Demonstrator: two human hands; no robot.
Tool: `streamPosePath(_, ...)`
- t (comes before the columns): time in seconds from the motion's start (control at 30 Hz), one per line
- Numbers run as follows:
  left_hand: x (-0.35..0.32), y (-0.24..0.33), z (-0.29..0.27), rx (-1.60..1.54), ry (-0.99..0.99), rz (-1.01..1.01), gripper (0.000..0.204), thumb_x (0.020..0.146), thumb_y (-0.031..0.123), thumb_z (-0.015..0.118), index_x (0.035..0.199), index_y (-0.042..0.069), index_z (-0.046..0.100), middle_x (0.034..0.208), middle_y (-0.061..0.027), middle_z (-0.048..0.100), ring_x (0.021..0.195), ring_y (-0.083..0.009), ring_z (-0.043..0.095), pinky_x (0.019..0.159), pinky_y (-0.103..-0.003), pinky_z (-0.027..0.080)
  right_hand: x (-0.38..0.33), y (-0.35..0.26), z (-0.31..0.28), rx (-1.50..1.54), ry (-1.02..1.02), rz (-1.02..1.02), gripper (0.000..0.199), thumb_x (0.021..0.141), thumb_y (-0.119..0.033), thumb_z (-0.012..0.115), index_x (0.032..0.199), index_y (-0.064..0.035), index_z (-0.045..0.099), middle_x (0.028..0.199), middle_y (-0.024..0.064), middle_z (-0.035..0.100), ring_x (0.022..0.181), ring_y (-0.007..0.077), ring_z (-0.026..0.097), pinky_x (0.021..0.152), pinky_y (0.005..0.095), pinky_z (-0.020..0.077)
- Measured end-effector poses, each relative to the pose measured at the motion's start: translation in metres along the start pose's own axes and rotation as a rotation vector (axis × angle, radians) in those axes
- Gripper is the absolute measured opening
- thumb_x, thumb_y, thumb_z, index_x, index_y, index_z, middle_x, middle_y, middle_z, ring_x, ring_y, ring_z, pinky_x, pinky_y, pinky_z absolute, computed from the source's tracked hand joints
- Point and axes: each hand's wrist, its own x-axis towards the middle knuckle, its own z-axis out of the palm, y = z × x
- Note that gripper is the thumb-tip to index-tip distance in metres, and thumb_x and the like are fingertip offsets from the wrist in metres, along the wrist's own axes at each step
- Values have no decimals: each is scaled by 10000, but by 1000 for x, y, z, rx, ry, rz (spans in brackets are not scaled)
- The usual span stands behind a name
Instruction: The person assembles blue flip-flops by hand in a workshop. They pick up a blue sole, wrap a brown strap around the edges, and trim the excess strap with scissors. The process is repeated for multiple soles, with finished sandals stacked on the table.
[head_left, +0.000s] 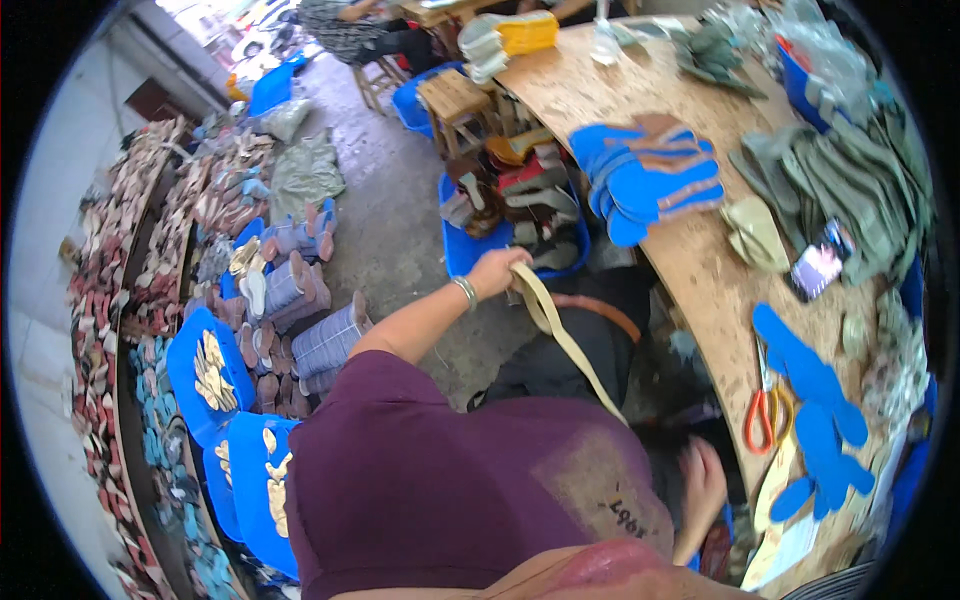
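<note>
My left hand reaches out over the floor, shut on one end of a long beige strap. The strap runs from it down toward my purple shirt. A metal bracelet circles that wrist. Just beyond the hand stands a blue bin filled with sandal parts and straps. My right hand is low at the right, fingers apart, below the edge of the wooden worktable. It holds nothing that I can see.
On the worktable lie blue insole cut-outs, orange-handled scissors, a phone and grey-green pieces. A wooden stool stands past the bin. Blue trays of tan pieces and stacked soles line the left. Another person sits far off.
</note>
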Motion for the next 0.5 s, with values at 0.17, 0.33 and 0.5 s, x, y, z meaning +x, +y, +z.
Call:
streamPosePath(0.17,1,62,-11,-52,41,128,140,925,89,537,1029,72,629,753,-24,565,724,-101,539,672,-266,466,107,-62,177,-290,-687,-685,912,697,-308,780,1397,4,288,1245,272,517,1161,390,513,948,419,422)
streamPosePath(0.33,-3,23,-12,-104,152,113,160,926,70,519,1034,76,637,786,1,587,724,-84,520,670,-234,436,115,-38,238,-254,-827,-510,531,755,-218,711,1238,-87,532,845,165,654,801,313,643,725,415,490)
streamPosePath(0.5,-15,34,6,-244,75,51,209,906,-1,487,1037,57,639,846,28,587,786,-76,520,702,-225,431,164,-6,234,-354,-232,-869,631,669,-284,782,1225,-107,540,1112,154,619,1034,323,588,833,416,474)
